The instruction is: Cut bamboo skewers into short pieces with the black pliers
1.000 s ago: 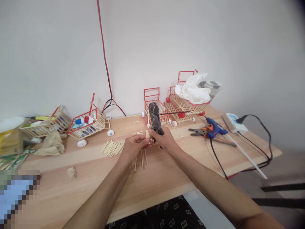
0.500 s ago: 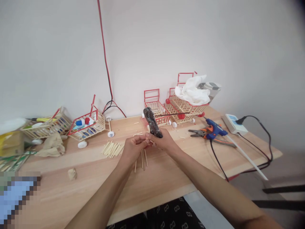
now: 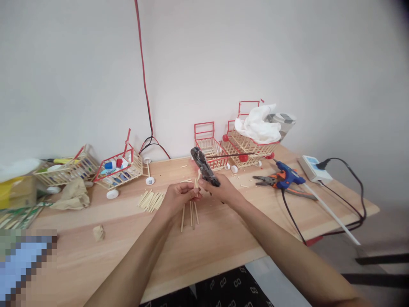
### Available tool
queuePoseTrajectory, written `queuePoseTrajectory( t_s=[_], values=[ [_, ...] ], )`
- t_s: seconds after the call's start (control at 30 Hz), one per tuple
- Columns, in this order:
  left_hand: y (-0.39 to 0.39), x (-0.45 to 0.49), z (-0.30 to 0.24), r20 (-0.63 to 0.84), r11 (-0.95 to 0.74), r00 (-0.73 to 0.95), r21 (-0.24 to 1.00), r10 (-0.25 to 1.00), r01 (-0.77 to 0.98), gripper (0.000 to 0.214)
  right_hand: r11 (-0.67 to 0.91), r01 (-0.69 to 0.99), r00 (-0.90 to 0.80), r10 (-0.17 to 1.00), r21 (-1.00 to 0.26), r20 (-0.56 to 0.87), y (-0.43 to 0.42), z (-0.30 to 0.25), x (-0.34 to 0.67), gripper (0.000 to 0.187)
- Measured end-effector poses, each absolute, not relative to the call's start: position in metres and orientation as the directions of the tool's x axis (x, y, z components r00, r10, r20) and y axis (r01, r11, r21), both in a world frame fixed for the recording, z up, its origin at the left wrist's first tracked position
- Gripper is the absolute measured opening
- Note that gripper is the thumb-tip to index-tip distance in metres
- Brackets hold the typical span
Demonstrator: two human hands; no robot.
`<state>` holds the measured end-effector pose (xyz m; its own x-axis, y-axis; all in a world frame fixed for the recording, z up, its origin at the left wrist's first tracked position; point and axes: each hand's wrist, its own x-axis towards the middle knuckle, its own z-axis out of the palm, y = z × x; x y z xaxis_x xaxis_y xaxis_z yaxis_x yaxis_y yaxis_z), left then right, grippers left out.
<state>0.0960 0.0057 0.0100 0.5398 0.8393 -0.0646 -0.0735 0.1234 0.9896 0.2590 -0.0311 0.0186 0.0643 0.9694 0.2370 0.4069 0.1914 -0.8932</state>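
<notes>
My left fingers [image 3: 184, 187] pinch thin sticks [image 3: 196, 183] while my right fingers [image 3: 206, 186] grip a dark tool [image 3: 205, 167]; a loose pinch could spill sticks toward the near edge of the counter [image 3: 220, 238].

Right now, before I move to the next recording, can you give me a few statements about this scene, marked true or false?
1. The left hand grips thin sticks. True.
2. The glue gun leans against the wall. False: it lies on the table.
3. The right hand holds a dark hand tool. True.
4. Nothing is plugged into the power strip. False: a black plug sits in it.
5. A white cloth rests on top of a small cart. True.
6. The pile of short sticks lies to the right of both hands. False: it lies to their left.
</notes>
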Motion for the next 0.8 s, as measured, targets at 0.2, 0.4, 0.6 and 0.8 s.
queuePoseTrajectory(
  t_s=[0.2,0.4,0.6,0.8],
  values=[
    [0.01,0.09,0.017,-0.064,0.164,0.551,0.977,0.832,-0.135,0.026,0.121,0.599,-0.054,0.992,-0.792,0.11,-0.068,0.051,0.302,0.04],
    [-0.001,0.094,0.024,-0.041,0.106,0.612,0.992,0.79,-0.071,0.023,-0.054,0.707,-0.054,0.99,-0.706,-0.13,-0.098,0.05,0.327,0.043],
    [-0.009,0.102,0.021,-0.062,0.089,0.629,0.996,0.775,-0.012,0.02,-0.023,0.691,-0.091,0.989,-0.723,-0.119,-0.109,0.056,0.316,0.041],
    [-0.018,0.107,0.023,-0.104,0.119,0.677,0.993,0.729,0.025,0.02,-0.034,0.608,-0.172,0.97,-0.794,-0.173,-0.121,0.054,0.317,0.046]
  ],
)
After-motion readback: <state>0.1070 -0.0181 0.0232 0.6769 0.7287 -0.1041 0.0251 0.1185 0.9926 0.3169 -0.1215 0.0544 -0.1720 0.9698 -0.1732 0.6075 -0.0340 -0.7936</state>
